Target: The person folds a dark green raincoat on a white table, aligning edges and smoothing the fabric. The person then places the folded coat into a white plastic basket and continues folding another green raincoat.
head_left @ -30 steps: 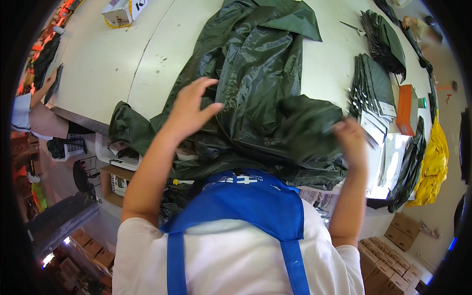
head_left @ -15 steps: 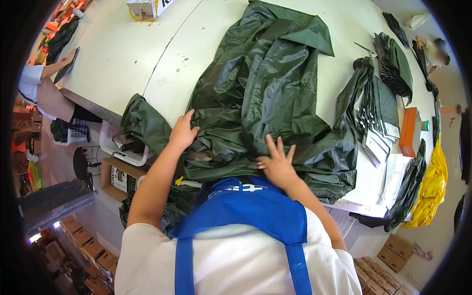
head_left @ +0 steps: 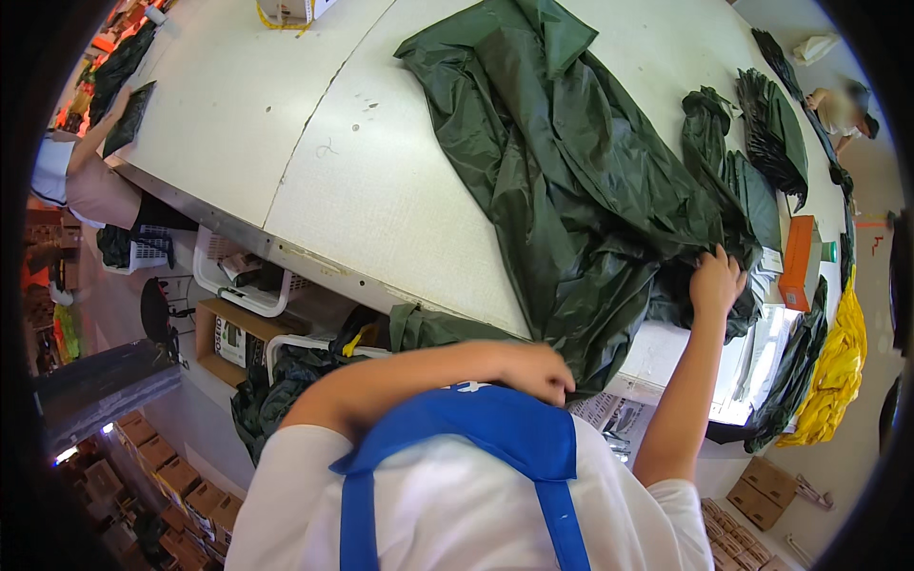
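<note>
A dark green, shiny raincoat [head_left: 571, 200] lies bunched and twisted across the table, running from the far middle to the near right. My left hand [head_left: 541, 372] is at the table's near edge, its fingers curled into the coat's lower folds; its forearm lies across the front of my body. Farther right, my right hand [head_left: 716, 283] grips the coat's bunched cloth, with fingers bent over the folds. A strip of green cloth [head_left: 447, 328] hangs at the table edge behind my left forearm. Whether it joins the coat cannot be seen.
On the right of the white table [head_left: 381, 190] are folded dark green pieces [head_left: 773, 133], an orange box [head_left: 798, 262] and yellow cloth [head_left: 830, 376]. Below the left edge stand a white basket [head_left: 284, 295] and a cardboard box [head_left: 209, 344]. A co-worker [head_left: 95, 176] stands far left, another [head_left: 843, 112] far right.
The raincoat has gone from spread out before me to bunched and slanting right. My right hand moved right and closed on cloth; my left hand came across to the right and curled.
</note>
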`<action>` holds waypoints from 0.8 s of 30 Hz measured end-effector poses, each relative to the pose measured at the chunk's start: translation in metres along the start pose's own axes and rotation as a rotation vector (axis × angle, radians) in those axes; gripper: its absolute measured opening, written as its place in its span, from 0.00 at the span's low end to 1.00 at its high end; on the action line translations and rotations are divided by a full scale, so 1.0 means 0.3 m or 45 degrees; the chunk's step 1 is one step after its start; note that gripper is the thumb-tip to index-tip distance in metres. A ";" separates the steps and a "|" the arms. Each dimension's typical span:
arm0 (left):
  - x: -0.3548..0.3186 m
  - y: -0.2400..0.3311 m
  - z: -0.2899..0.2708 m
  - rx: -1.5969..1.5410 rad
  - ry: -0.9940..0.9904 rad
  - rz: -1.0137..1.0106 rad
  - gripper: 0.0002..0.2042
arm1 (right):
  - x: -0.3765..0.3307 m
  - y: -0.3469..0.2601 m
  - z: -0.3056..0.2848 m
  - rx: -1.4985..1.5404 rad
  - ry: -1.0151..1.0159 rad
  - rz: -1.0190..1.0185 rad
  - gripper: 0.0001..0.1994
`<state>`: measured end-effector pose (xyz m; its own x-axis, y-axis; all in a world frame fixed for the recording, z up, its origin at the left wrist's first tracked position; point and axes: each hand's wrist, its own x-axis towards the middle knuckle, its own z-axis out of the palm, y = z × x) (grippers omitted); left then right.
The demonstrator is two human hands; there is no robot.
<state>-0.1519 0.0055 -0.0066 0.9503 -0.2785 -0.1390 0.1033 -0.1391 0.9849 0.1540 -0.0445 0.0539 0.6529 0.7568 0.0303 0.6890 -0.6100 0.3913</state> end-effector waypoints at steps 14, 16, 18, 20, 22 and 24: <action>-0.380 -0.337 -0.787 1.261 1.144 -1.001 0.28 | -0.595 -0.129 0.229 1.181 -0.145 0.176 0.16; -0.397 -0.281 -0.644 1.380 1.011 -0.991 0.28 | -0.461 0.102 0.308 0.886 0.120 0.080 0.14; -0.391 -0.245 -0.465 1.473 0.884 -0.919 0.28 | -0.325 0.317 0.335 0.583 0.448 -0.024 0.12; -0.421 -0.182 -0.303 1.228 0.651 -0.818 0.26 | -0.197 0.441 0.286 0.406 0.300 0.093 0.14; -0.470 -0.173 -0.230 0.792 0.793 -0.538 0.25 | -0.104 0.590 0.312 0.477 0.097 0.217 0.13; -0.519 -0.142 -0.237 1.027 1.406 -0.714 0.30 | -0.073 0.683 0.328 0.076 0.028 0.219 0.10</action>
<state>-0.2834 0.1222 -0.0196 0.6175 0.7857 0.0381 0.6885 -0.5633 0.4568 0.3119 -0.2091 0.0428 0.7560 0.6449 0.1123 0.5857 -0.7431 0.3236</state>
